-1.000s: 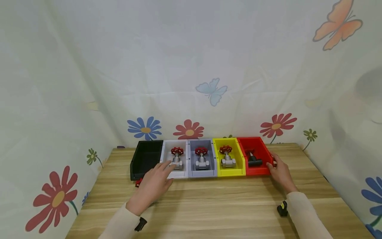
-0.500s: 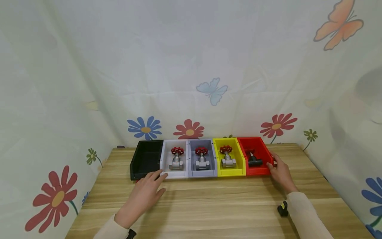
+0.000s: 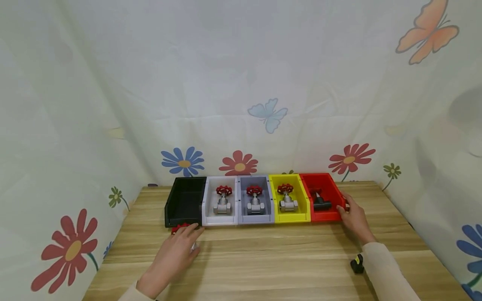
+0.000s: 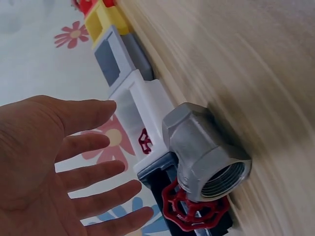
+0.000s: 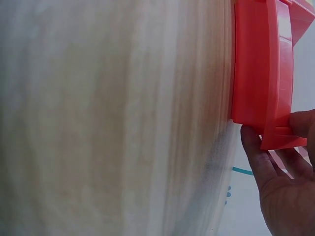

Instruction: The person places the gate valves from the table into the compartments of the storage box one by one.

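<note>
My left hand [image 3: 171, 256], fingers spread and holding nothing, hovers over a gate valve [image 4: 206, 152] on the table in front of the black bin [image 3: 184, 220]. The valve has a silver threaded body and a red handwheel [image 3: 180, 228]; the hand hides most of it in the head view. At the row's right end, my right hand [image 3: 354, 217] grips the front right corner of the red bin [image 3: 325, 216]. Its thumb lies at the bin's edge and its fingers reach along the outside [image 5: 288, 182]. Inside that bin lies a black-bodied valve [image 3: 321, 203] with a red handle.
Between the black and red bins stand a white bin [image 3: 220, 222], a grey-blue bin [image 3: 256, 218] and a yellow bin [image 3: 291, 217], each holding one upright silver valve with a red handwheel. The row stands at the back of the wooden table [image 3: 271, 263], before a flowered curtain [image 3: 226, 83].
My left hand has drawn back from the white bin, down and to the left, to above the valve in front of the black bin. The right hand has kept its place.
</note>
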`<action>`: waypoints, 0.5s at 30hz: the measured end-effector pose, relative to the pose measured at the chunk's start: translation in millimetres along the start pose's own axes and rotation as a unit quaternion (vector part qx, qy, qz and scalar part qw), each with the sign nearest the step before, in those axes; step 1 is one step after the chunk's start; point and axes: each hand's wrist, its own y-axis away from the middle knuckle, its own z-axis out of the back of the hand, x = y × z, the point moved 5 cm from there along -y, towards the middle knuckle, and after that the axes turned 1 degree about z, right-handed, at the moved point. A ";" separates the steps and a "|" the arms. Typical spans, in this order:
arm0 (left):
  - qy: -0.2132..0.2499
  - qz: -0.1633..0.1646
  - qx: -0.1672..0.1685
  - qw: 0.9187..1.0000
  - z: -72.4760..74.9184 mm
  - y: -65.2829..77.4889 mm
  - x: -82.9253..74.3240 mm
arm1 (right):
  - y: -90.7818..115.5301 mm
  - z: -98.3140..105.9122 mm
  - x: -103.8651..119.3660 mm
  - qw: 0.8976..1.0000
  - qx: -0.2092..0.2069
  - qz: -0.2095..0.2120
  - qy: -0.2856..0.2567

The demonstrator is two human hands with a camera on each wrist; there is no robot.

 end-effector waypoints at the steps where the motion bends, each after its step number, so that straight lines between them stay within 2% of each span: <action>1: 0.003 0.000 0.000 1.000 -1.1 1.3 0.7 | 0.1 0.1 -0.1 1.000 -0.001 0.000 0.000; 8: 0.014 -0.001 -0.024 1.000 -6.4 10.8 6.2 | 0.0 0.1 -0.8 1.000 0.004 0.000 0.002; 15: 0.010 0.022 0.003 1.000 -17.4 15.8 17.4 | 0.5 0.6 1.8 1.000 -0.002 0.012 -0.003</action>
